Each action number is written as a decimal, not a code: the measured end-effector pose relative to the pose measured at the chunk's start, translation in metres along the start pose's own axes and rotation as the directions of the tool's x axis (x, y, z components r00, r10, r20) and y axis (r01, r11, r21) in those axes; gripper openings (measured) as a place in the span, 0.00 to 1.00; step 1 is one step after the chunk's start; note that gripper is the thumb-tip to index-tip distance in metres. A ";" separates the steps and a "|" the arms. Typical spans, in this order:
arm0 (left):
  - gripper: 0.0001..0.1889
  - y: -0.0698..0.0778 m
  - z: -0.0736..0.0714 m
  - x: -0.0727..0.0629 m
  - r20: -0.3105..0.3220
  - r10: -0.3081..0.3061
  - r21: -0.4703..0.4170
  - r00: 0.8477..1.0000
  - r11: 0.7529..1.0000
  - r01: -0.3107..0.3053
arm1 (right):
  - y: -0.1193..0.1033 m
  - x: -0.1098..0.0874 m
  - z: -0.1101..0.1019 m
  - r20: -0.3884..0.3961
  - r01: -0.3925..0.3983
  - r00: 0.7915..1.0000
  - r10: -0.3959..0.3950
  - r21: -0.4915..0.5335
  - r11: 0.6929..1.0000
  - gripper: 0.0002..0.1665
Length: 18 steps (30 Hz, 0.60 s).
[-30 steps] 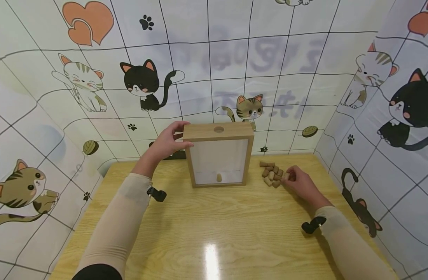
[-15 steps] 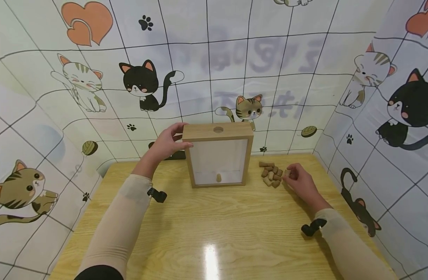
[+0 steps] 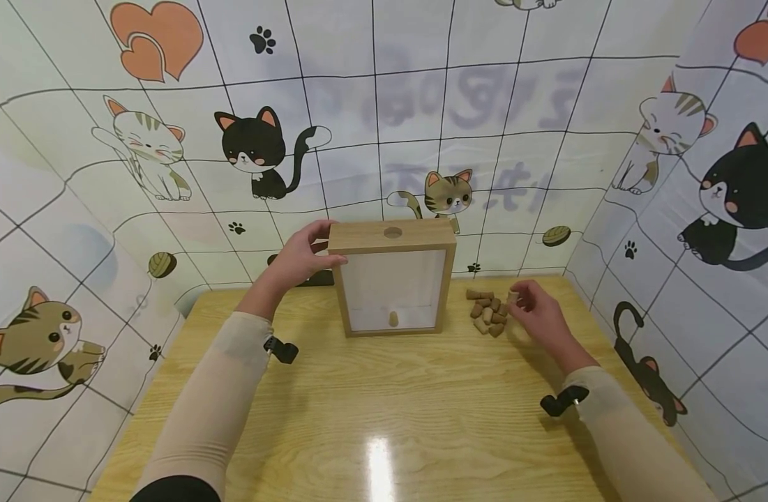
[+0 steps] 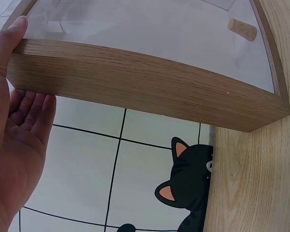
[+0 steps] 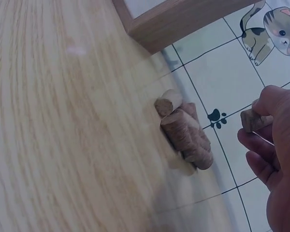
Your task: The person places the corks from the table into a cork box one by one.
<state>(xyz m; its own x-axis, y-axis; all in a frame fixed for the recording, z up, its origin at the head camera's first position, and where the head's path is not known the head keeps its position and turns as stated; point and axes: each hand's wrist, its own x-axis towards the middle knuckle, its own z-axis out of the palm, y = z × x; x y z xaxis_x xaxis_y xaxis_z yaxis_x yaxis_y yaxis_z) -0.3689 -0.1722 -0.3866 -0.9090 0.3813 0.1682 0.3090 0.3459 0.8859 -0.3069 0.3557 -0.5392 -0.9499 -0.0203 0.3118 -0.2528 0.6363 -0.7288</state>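
A wooden frame box (image 3: 392, 237) with a clear front and a round hole in its top stands upright on the table. One cork (image 3: 393, 318) is inside it at the bottom, also visible in the left wrist view. My left hand (image 3: 300, 256) grips the box's upper left corner, thumb on the front edge and fingers behind. Right of the box lies a pile of corks (image 3: 487, 315). Just above the pile's right side, my right hand (image 3: 539, 314) pinches a single cork (image 5: 252, 120) between thumb and fingers, clear of the others in the right wrist view.
The wooden table (image 3: 358, 411) reaches back to a cat-patterned wall covering (image 3: 352, 139) close behind the box. Similar covering rises along both sides.
My right hand has lifted slightly up and away from the pile with a cork in its fingers. The left hand and the box have stayed in place.
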 end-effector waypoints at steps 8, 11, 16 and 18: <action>0.45 0.000 -0.002 -0.001 0.004 -0.005 -0.004 1.000 1.000 0.005 | -0.023 0.005 -0.007 0.006 0.016 1.000 -0.017 0.026 1.000 0.19; 0.45 -0.001 -0.002 0.000 0.005 -0.009 -0.006 1.000 1.000 0.009 | -0.030 0.009 -0.009 0.012 0.028 1.000 -0.028 0.018 0.999 0.20; 0.43 -0.002 0.000 0.000 0.001 -0.012 -0.019 1.000 1.000 0.012 | -0.044 0.016 -0.016 0.007 0.070 0.998 -0.070 -0.009 0.998 0.18; 0.43 -0.003 0.000 0.001 0.002 -0.009 -0.024 1.000 1.000 0.009 | -0.050 0.019 -0.019 -0.015 0.093 0.996 -0.093 -0.009 0.996 0.17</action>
<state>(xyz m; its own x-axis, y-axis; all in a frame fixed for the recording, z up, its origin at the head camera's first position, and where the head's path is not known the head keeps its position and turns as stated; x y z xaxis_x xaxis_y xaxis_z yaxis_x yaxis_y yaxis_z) -0.3707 -0.1729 -0.3886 -0.9114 0.3795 0.1591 0.2935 0.3287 0.8977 -0.3094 0.3384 -0.4854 -0.9197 -0.0679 0.3868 -0.3379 0.6387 -0.6913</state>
